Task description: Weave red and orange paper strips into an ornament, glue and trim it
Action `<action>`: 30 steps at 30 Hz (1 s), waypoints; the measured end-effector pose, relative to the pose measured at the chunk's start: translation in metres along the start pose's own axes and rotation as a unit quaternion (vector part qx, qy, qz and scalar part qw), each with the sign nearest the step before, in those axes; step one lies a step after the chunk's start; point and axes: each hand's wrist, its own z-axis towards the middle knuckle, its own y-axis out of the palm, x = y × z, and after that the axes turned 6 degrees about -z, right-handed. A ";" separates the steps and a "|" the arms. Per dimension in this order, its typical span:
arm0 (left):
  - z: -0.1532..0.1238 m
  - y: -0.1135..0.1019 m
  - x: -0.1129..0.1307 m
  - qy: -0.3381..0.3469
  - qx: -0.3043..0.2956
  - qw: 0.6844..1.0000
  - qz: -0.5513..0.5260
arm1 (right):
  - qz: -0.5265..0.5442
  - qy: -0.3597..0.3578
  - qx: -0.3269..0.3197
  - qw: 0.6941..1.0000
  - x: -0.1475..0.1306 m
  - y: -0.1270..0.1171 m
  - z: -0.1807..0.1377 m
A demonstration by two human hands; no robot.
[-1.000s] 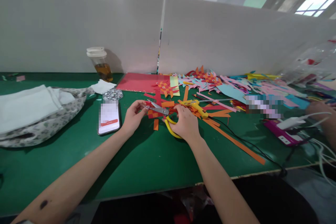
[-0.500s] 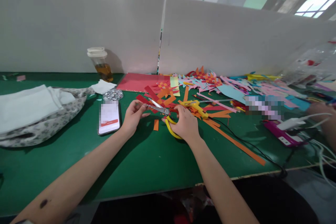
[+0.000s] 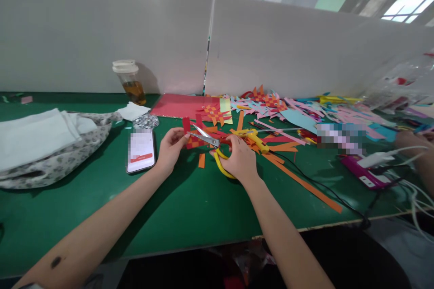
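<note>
My right hand (image 3: 241,158) is closed round the yellow handles of a pair of scissors (image 3: 222,167), whose blades are parted and point left. Between thumb and fingers, my left hand (image 3: 172,148) pinches a piece of woven red and orange paper strips (image 3: 195,142). The scissor blades lie over this paper, close to my left fingertips. Part of the paper is hidden behind the blades and hands. A short orange paper scrap (image 3: 201,160) lies on the green table just below. A yellow glue gun (image 3: 254,137) rests beyond my right hand among loose strips.
Left of my hands are a phone (image 3: 141,150), a patterned cloth bundle (image 3: 81,146) and a lidded cup (image 3: 130,82). Finished-looking woven paper shapes (image 3: 267,98) and coloured strips pile up behind. At right are a purple power strip (image 3: 368,175), cables and another person's hand (image 3: 415,146).
The paper in my left hand has turned, so its red strips now stand more upright and its woven part shows below the blades. Both hands stay in nearly the same place.
</note>
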 end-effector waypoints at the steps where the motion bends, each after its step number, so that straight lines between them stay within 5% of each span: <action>1: 0.000 0.000 0.000 0.014 -0.011 1.000 0.014 | -0.004 0.001 -0.005 1.000 0.000 0.000 0.000; 10: 0.002 -0.002 -0.002 0.065 -0.001 0.997 0.042 | -0.008 0.021 -0.047 0.999 0.000 0.000 0.000; 30: -0.005 0.003 -0.003 0.018 -0.059 0.998 0.016 | -0.004 -0.016 -0.049 0.999 -0.002 0.001 -0.001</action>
